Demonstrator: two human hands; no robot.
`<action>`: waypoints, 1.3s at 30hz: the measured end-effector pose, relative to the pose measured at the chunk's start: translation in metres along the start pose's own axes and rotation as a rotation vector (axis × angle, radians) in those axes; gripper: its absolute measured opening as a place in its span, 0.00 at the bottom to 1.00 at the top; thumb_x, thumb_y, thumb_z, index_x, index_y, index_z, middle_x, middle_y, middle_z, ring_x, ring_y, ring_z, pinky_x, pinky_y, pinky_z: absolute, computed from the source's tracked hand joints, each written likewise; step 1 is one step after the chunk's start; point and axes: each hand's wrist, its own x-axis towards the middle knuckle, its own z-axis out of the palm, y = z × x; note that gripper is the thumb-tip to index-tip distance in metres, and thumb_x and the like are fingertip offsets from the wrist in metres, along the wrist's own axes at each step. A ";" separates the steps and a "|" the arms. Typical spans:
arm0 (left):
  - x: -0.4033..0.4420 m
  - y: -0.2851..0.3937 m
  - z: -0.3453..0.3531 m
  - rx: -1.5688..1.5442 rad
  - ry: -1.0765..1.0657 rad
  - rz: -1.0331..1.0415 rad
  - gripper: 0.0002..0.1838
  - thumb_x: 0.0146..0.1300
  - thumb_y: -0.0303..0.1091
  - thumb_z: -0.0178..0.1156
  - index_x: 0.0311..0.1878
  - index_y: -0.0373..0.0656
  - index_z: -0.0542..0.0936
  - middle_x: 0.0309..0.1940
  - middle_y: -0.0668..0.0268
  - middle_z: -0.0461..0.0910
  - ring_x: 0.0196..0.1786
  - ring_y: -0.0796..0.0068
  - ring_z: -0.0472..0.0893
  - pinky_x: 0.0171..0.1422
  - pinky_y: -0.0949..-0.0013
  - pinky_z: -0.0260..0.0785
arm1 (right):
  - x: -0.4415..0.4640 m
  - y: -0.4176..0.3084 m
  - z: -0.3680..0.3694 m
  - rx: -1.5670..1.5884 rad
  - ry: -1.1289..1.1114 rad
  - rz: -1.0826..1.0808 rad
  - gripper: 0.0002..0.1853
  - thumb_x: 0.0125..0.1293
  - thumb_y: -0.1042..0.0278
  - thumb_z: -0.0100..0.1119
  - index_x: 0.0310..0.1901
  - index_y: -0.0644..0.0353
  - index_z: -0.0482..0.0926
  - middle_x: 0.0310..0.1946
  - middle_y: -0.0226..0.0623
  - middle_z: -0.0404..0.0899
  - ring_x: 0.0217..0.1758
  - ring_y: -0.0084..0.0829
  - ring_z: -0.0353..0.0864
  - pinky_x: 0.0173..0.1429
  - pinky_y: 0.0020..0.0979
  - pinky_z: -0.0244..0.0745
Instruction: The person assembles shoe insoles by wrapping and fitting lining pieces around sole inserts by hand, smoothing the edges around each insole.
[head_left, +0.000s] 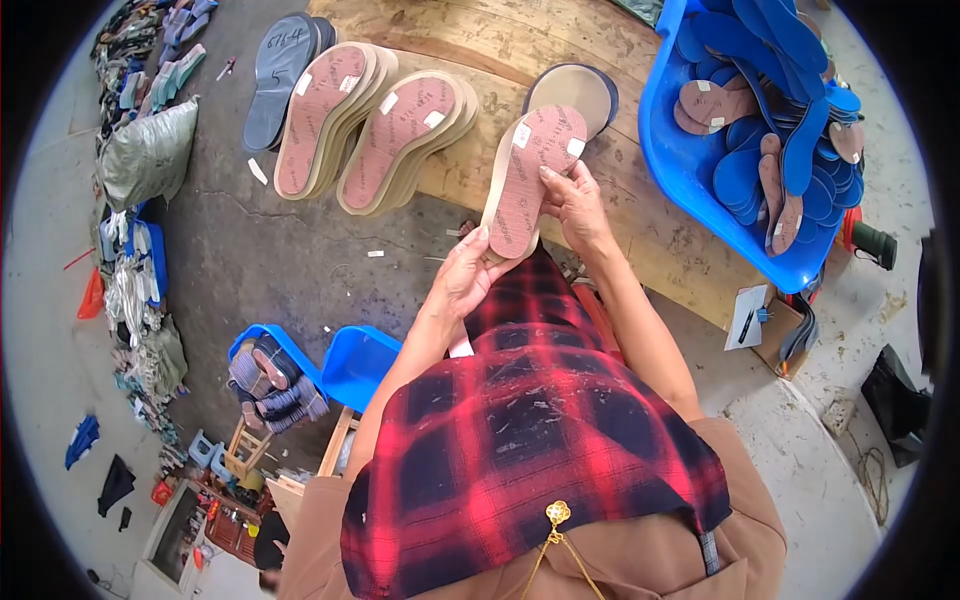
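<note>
we have the held insoles (533, 185), a small layered bunch with a pink printed top, raised in front of us over the near edge of the worktop (640, 215), their wide end pointing away. our left hand (466, 272) is closed around the narrow end, gripping it, while our right hand (574, 208) pinches the side nearer the wide end, thumb laid on the pink face and fingers partly curled (two pale labels sit near that wide end). just beyond, a beige insole with a dark rim (585, 98) lies on the worktop, partly hidden by what we hold. to the left, the nearer pink stack (405, 135) and the farther pink stack (325, 115) jut over the worktop's edge, and beside them are grey insoles (275, 85) marked by pen. to our right, a blue tub (668, 180) holds many blue insoles (738, 175) and some pink ones.
</note>
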 end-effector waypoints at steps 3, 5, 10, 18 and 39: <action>-0.003 0.001 0.000 -0.021 -0.014 -0.001 0.22 0.74 0.38 0.49 0.65 0.37 0.65 0.60 0.56 0.72 0.63 0.61 0.74 0.68 0.53 0.69 | -0.003 -0.002 0.004 -0.018 -0.011 -0.031 0.16 0.67 0.65 0.61 0.54 0.56 0.71 0.43 0.31 0.81 0.41 0.23 0.83 0.43 0.29 0.81; -0.005 0.003 0.003 0.014 0.002 -0.021 0.20 0.72 0.38 0.53 0.61 0.37 0.67 0.57 0.56 0.75 0.60 0.62 0.76 0.66 0.54 0.71 | -0.008 -0.005 0.008 -0.039 -0.020 -0.080 0.17 0.67 0.64 0.61 0.54 0.56 0.71 0.43 0.30 0.81 0.41 0.24 0.83 0.42 0.29 0.81; 0.005 -0.005 0.011 0.205 0.077 0.142 0.16 0.64 0.34 0.64 0.50 0.38 0.74 0.46 0.62 0.81 0.47 0.73 0.82 0.54 0.65 0.77 | -0.035 -0.009 0.006 -0.410 0.068 -0.268 0.20 0.69 0.58 0.58 0.57 0.59 0.70 0.45 0.36 0.81 0.40 0.27 0.83 0.43 0.29 0.79; -0.040 0.031 0.014 0.398 -0.060 0.116 0.18 0.62 0.30 0.65 0.54 0.34 0.77 0.42 0.66 0.83 0.41 0.80 0.81 0.48 0.73 0.76 | -0.040 0.008 0.015 0.400 -0.132 0.335 0.19 0.75 0.55 0.44 0.55 0.60 0.74 0.52 0.38 0.80 0.52 0.31 0.81 0.51 0.34 0.80; -0.067 0.081 0.035 0.863 -0.260 0.182 0.15 0.60 0.30 0.66 0.48 0.35 0.80 0.38 0.68 0.83 0.41 0.83 0.79 0.46 0.75 0.73 | -0.113 -0.048 0.042 0.636 -0.439 0.203 0.32 0.73 0.39 0.42 0.62 0.61 0.71 0.60 0.40 0.74 0.65 0.36 0.71 0.70 0.42 0.65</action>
